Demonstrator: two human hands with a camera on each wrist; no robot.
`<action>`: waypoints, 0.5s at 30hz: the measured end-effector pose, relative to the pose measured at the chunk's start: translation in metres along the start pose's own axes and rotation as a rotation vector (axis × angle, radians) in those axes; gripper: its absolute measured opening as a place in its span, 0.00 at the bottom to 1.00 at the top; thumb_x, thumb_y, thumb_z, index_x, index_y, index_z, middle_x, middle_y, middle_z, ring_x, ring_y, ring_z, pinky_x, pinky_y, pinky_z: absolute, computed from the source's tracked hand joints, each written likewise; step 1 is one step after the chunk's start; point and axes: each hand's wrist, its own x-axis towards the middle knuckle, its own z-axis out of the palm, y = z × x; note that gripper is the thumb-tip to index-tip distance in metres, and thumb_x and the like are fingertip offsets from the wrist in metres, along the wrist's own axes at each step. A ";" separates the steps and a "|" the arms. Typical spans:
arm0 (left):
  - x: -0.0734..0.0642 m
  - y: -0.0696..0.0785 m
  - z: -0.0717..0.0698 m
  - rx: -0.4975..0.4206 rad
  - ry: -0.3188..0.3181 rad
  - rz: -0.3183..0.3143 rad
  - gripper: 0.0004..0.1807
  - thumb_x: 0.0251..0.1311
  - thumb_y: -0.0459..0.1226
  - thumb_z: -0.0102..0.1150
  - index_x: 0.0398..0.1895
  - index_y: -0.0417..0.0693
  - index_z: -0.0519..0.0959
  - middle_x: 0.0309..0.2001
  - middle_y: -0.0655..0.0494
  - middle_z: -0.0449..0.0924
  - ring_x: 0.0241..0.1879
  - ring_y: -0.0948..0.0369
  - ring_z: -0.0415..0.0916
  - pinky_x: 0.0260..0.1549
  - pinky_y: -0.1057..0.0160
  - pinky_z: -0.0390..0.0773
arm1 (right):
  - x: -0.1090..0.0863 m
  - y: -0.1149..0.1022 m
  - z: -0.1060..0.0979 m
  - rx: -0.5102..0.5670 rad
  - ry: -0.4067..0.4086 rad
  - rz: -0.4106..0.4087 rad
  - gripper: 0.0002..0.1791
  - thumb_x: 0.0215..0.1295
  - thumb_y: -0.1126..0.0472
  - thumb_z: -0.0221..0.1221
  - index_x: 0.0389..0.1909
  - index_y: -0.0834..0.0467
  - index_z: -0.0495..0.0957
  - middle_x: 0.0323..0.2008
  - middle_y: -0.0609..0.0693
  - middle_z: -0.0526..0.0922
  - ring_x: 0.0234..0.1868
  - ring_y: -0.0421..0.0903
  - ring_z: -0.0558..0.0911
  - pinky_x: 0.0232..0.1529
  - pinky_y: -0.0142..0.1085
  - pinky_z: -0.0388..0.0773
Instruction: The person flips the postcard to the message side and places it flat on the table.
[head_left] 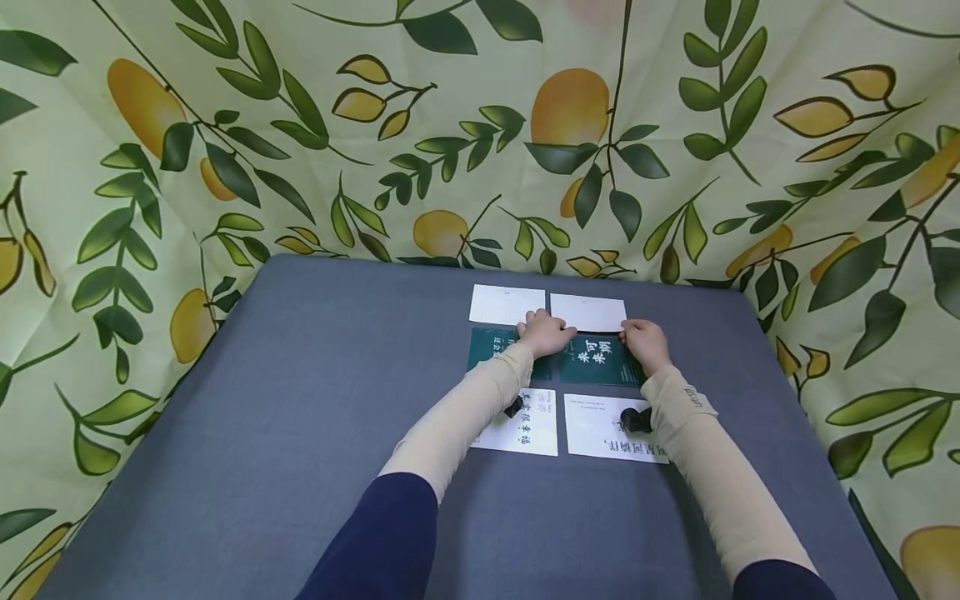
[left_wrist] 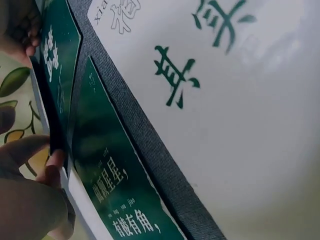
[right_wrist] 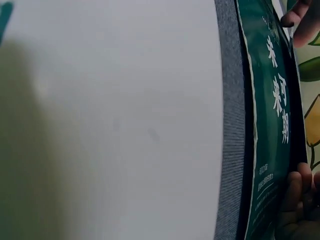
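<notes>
A white card (head_left: pixel 588 313) at the back right is held at its two near corners. My left hand (head_left: pixel 545 333) pinches its left corner between thumb and fingers, and my right hand (head_left: pixel 647 343) grips the right corner with curled fingers. A dark gap shows under the card's near edge. Just in front lies a green card with white Chinese characters (head_left: pixel 600 362). Another green card (head_left: pixel 491 342) sits to its left, partly covered by my left hand and sleeve. In the left wrist view, printed lines show on this left green card (left_wrist: pixel 117 175).
A second white card (head_left: pixel 507 304) lies at the back left, beside the held one. Nearer are two white cards with printed characters, one at left (head_left: pixel 536 425) and one at right (head_left: pixel 600 421), partly under my forearms. The grey tabletop (head_left: pixel 300 400) ends at a patterned curtain (head_left: pixel 465 167).
</notes>
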 end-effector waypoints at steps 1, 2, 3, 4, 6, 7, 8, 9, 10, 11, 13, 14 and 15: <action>0.001 0.000 0.001 0.010 0.001 -0.008 0.24 0.68 0.53 0.38 0.60 0.55 0.74 0.57 0.50 0.68 0.55 0.54 0.59 0.49 0.55 0.59 | 0.000 0.000 0.000 -0.011 -0.012 0.003 0.23 0.73 0.60 0.36 0.59 0.70 0.69 0.46 0.63 0.76 0.45 0.50 0.74 0.46 0.38 0.72; 0.001 0.000 0.003 0.022 0.003 -0.013 0.24 0.68 0.53 0.37 0.59 0.55 0.74 0.56 0.50 0.69 0.54 0.55 0.59 0.49 0.55 0.59 | 0.001 0.001 0.000 -0.019 -0.024 0.004 0.24 0.73 0.60 0.35 0.59 0.70 0.68 0.49 0.65 0.75 0.49 0.53 0.73 0.51 0.42 0.70; 0.002 0.000 0.004 0.025 0.006 -0.015 0.24 0.68 0.52 0.37 0.58 0.55 0.75 0.55 0.50 0.69 0.54 0.55 0.58 0.49 0.55 0.59 | 0.001 0.001 0.000 -0.044 -0.032 0.005 0.24 0.73 0.60 0.35 0.60 0.70 0.67 0.50 0.66 0.75 0.51 0.55 0.73 0.54 0.44 0.69; 0.003 0.000 0.006 0.026 0.012 -0.018 0.23 0.69 0.52 0.37 0.56 0.55 0.76 0.54 0.50 0.69 0.53 0.55 0.58 0.49 0.55 0.58 | 0.002 0.001 0.000 -0.071 -0.040 0.003 0.25 0.72 0.60 0.34 0.60 0.70 0.67 0.52 0.66 0.74 0.53 0.56 0.72 0.57 0.46 0.68; 0.005 0.000 0.009 0.035 0.026 -0.017 0.23 0.69 0.50 0.36 0.54 0.54 0.78 0.52 0.50 0.69 0.52 0.55 0.58 0.50 0.54 0.58 | 0.004 0.001 0.000 -0.126 -0.055 -0.001 0.25 0.72 0.59 0.34 0.62 0.69 0.66 0.57 0.66 0.72 0.60 0.58 0.69 0.63 0.50 0.64; 0.005 -0.001 0.010 0.040 0.030 -0.016 0.23 0.70 0.50 0.36 0.53 0.54 0.79 0.51 0.50 0.69 0.52 0.55 0.58 0.50 0.54 0.58 | 0.004 0.001 0.000 -0.155 -0.063 -0.004 0.26 0.72 0.58 0.34 0.62 0.69 0.65 0.60 0.66 0.70 0.62 0.59 0.67 0.64 0.51 0.62; 0.005 -0.001 0.010 0.047 0.035 -0.015 0.23 0.70 0.49 0.35 0.52 0.54 0.79 0.51 0.50 0.69 0.52 0.55 0.57 0.50 0.54 0.57 | 0.005 0.001 -0.001 -0.176 -0.072 -0.006 0.26 0.73 0.58 0.34 0.63 0.68 0.65 0.61 0.66 0.69 0.64 0.60 0.66 0.65 0.51 0.61; 0.005 -0.001 0.011 0.056 0.039 -0.016 0.22 0.70 0.49 0.35 0.52 0.54 0.80 0.50 0.50 0.69 0.51 0.55 0.57 0.50 0.55 0.57 | 0.006 0.001 -0.001 -0.194 -0.079 -0.010 0.26 0.73 0.58 0.33 0.63 0.68 0.64 0.63 0.65 0.67 0.65 0.60 0.65 0.66 0.52 0.60; 0.005 -0.001 0.011 0.065 0.044 -0.020 0.22 0.70 0.49 0.34 0.51 0.55 0.80 0.50 0.50 0.69 0.51 0.55 0.57 0.49 0.55 0.57 | 0.006 0.001 -0.001 -0.201 -0.085 -0.007 0.26 0.73 0.57 0.33 0.64 0.68 0.63 0.64 0.65 0.66 0.66 0.60 0.63 0.67 0.52 0.59; 0.005 0.000 0.012 0.075 0.047 -0.023 0.22 0.71 0.49 0.34 0.51 0.55 0.80 0.50 0.50 0.69 0.51 0.55 0.57 0.49 0.55 0.57 | 0.006 0.000 -0.002 -0.208 -0.090 -0.004 0.27 0.73 0.57 0.32 0.64 0.68 0.63 0.65 0.65 0.65 0.67 0.60 0.63 0.67 0.52 0.58; 0.005 0.001 0.012 0.079 0.052 -0.034 0.22 0.70 0.49 0.35 0.51 0.55 0.80 0.51 0.50 0.68 0.52 0.55 0.56 0.50 0.55 0.57 | 0.006 -0.001 -0.002 -0.218 -0.097 -0.006 0.27 0.73 0.57 0.32 0.64 0.68 0.62 0.65 0.66 0.65 0.67 0.61 0.62 0.67 0.52 0.58; 0.005 0.002 0.011 0.083 0.053 -0.040 0.23 0.70 0.50 0.35 0.51 0.55 0.79 0.51 0.50 0.67 0.52 0.55 0.56 0.50 0.55 0.57 | 0.006 -0.002 -0.002 -0.226 -0.101 -0.010 0.27 0.73 0.57 0.32 0.64 0.68 0.63 0.64 0.66 0.65 0.66 0.61 0.63 0.67 0.53 0.58; 0.004 0.002 0.011 0.085 0.054 -0.045 0.23 0.70 0.51 0.35 0.52 0.54 0.79 0.51 0.50 0.67 0.52 0.55 0.56 0.50 0.55 0.57 | 0.005 -0.003 -0.003 -0.235 -0.105 -0.015 0.27 0.72 0.57 0.32 0.64 0.69 0.63 0.64 0.66 0.65 0.66 0.61 0.63 0.67 0.53 0.58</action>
